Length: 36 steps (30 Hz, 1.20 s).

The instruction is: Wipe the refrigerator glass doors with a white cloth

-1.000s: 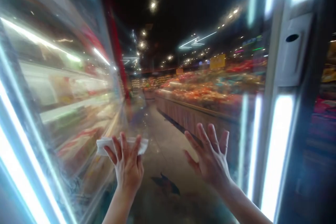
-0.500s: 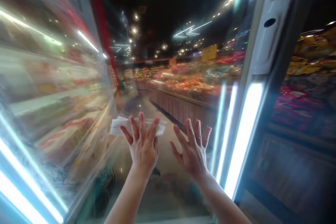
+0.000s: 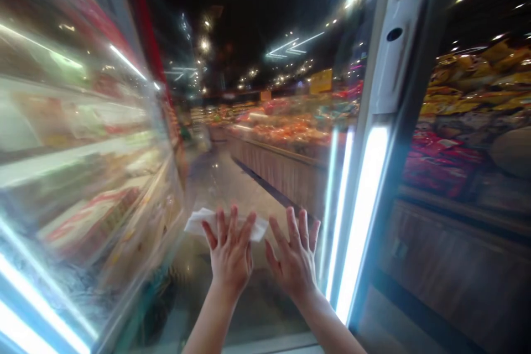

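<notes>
Lying near seven o'clock from the centre of my view, the thin white cloth (image 3: 199, 222) sits behind the left hand (image 3: 231, 259). Its fingers are spread wide and laid flat over it, with an end sticking out at either side. From my end they seem to pin the cloth against a clear pane (image 3: 267, 312) rather than grip it, though I can't confirm the contact. That is my first worry: with only flat pressure holding it, a light slide could let the cloth bunch, curl or drop out.

Toward five o'clock, the right hand (image 3: 293, 266) is bare, fingers splayed, holding nothing. It looks braced on the pane too, but I can't tell how firmly. Bare skin could leave prints there, and damp glass could make the palm skid.

The hands are just beside each other, and the cloth's three o'clock end nearly reaches the right fingers, so I'd watch for a snag or a bump if either moves inward. At four o'clock the glowing light strip (image 3: 362, 227) runs near the right wrist; swinging that arm outward might knock it. Should the pane be hinged, uneven pushing might swing it and upset the person's balance.
</notes>
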Each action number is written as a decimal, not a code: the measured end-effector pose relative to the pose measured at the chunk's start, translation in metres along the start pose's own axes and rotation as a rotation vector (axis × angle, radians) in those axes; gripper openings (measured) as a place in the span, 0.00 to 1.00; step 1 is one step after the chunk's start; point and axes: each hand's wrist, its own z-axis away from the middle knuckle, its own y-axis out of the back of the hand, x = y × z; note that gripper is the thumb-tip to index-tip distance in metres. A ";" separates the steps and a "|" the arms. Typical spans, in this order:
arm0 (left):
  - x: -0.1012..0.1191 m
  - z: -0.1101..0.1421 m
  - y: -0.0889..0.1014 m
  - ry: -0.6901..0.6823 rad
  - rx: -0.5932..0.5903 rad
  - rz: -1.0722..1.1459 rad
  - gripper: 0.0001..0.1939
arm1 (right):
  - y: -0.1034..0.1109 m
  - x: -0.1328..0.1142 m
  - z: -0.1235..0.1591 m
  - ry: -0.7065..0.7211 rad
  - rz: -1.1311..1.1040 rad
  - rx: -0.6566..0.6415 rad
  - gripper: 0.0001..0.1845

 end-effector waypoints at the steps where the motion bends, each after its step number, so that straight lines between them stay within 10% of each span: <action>1: 0.002 0.013 0.000 -0.010 0.011 0.003 0.41 | -0.002 -0.003 0.012 0.010 0.002 -0.019 0.47; 4: 0.001 0.038 0.000 -0.029 0.032 0.006 0.40 | -0.008 -0.008 0.026 0.010 0.016 -0.050 0.47; 10: -0.029 0.004 0.011 0.093 0.012 -0.027 0.41 | -0.006 -0.020 -0.020 -0.014 -0.003 0.010 0.47; 16: -0.044 0.054 0.022 0.098 0.039 -0.047 0.44 | -0.029 -0.046 0.030 -0.016 0.011 0.022 0.46; 23: -0.096 0.025 0.032 0.168 0.031 -0.075 0.42 | -0.029 -0.071 -0.032 -0.020 -0.004 0.071 0.45; 30: -0.108 0.096 0.047 0.155 0.030 -0.085 0.45 | -0.047 -0.108 0.034 0.032 -0.006 -0.052 0.42; 36: -0.173 0.080 0.065 0.272 0.023 -0.097 0.44 | -0.052 -0.148 -0.010 -0.021 -0.059 0.020 0.44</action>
